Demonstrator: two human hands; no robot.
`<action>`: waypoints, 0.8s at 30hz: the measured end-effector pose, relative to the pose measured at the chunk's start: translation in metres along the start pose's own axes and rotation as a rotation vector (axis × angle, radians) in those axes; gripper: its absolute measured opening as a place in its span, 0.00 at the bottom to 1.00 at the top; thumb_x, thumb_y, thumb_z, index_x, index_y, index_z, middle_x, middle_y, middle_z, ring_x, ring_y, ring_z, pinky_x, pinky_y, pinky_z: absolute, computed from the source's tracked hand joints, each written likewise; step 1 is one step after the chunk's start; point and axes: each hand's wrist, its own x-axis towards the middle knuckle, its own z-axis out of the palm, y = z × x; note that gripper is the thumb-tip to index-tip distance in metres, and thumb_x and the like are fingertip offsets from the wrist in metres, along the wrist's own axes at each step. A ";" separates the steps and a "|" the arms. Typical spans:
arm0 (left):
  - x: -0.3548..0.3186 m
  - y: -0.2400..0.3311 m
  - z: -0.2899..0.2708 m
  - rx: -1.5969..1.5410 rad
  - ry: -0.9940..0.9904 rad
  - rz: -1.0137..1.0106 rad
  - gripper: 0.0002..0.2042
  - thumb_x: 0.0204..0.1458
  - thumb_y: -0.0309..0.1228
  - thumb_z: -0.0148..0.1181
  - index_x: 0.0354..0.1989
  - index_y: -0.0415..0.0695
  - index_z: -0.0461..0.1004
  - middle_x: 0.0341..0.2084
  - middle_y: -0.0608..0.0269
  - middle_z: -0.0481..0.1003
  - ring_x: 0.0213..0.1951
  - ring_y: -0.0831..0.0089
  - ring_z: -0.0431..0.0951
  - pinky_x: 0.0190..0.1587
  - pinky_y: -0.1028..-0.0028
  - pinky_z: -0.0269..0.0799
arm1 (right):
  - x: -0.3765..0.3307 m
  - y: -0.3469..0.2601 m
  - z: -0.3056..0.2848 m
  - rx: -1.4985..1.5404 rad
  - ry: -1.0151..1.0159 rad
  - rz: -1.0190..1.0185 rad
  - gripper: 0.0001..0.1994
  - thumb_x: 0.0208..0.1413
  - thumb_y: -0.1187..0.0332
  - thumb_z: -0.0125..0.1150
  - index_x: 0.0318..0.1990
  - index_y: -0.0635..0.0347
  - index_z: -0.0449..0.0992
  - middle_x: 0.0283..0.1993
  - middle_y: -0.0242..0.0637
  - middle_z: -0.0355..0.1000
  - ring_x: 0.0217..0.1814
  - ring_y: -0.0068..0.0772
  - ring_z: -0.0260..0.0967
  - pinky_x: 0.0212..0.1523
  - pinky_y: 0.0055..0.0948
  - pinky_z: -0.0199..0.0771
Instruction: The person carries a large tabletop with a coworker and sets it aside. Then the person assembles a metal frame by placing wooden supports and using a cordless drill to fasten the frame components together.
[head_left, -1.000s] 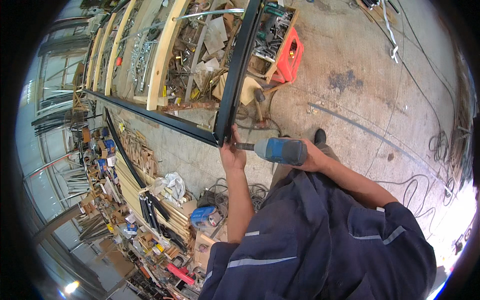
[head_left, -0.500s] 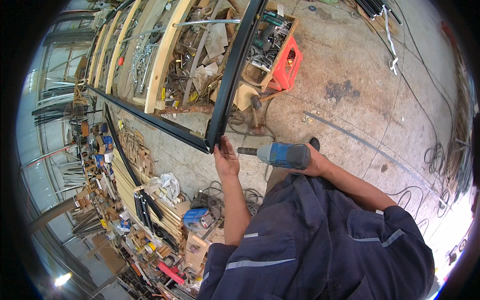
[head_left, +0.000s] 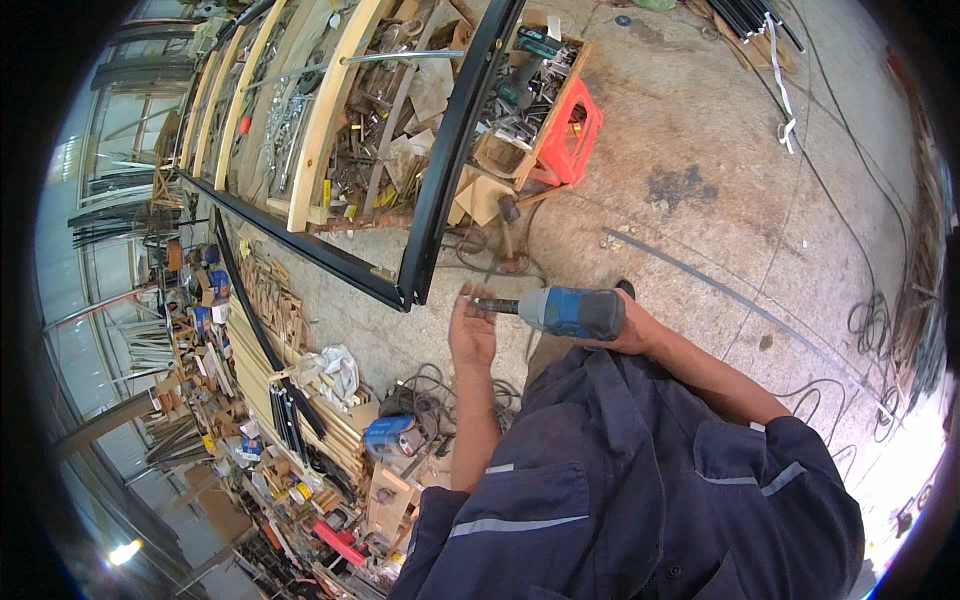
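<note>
In my right hand (head_left: pixel 632 325) is a blue and grey cordless impact wrench (head_left: pixel 570 312), held level across my front. Its long dark socket end (head_left: pixel 495 305) points left. My left hand (head_left: pixel 472 335) is raised at that tip, its fingers smeared by motion; whether they pinch anything small, I cannot tell. Beyond the left hand, apart from it, lies the near corner of a black metal frame (head_left: pixel 410 290). Pale wooden slats (head_left: pixel 335 110) run within the frame, and a thin metal rod (head_left: pixel 400 55) crosses them.
A wooden box (head_left: pixel 560 110) of tools and metal parts sits by a red plastic stool (head_left: pixel 570 135). A hammer (head_left: pixel 510 225) lies near the frame. A long flat strip (head_left: pixel 700 275) and cables (head_left: pixel 875 320) are on the floor. Timber and clutter (head_left: pixel 250 340) fill the left.
My left hand has left the frame's corner and moved right to the wrench's tip. The wrench stays nearly in place. The frame appears slightly shifted left in view.
</note>
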 end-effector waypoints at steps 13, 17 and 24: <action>0.029 -0.060 0.091 0.048 -0.274 -0.254 0.14 0.69 0.38 0.50 0.53 0.41 0.70 0.43 0.60 0.76 0.49 0.63 0.78 0.54 0.64 0.78 | -0.028 0.015 -0.049 0.019 0.230 0.204 0.27 0.46 0.65 0.80 0.52 0.65 0.74 0.48 0.40 0.78 0.50 0.31 0.75 0.53 0.33 0.75; 0.075 -0.076 0.121 0.101 -0.146 -0.340 0.13 0.67 0.36 0.54 0.53 0.42 0.72 0.39 0.60 0.76 0.43 0.64 0.80 0.47 0.66 0.80 | -0.022 0.019 -0.076 0.111 0.391 0.286 0.26 0.45 0.66 0.80 0.51 0.64 0.75 0.48 0.40 0.78 0.49 0.32 0.75 0.52 0.33 0.75; 0.160 -0.091 0.212 0.421 -0.218 -0.452 0.12 0.62 0.39 0.63 0.47 0.46 0.78 0.30 0.69 0.77 0.21 0.79 0.72 0.18 0.76 0.68 | 0.014 0.004 -0.153 0.167 0.548 0.388 0.30 0.44 0.69 0.80 0.56 0.64 0.74 0.52 0.40 0.77 0.54 0.33 0.73 0.57 0.34 0.73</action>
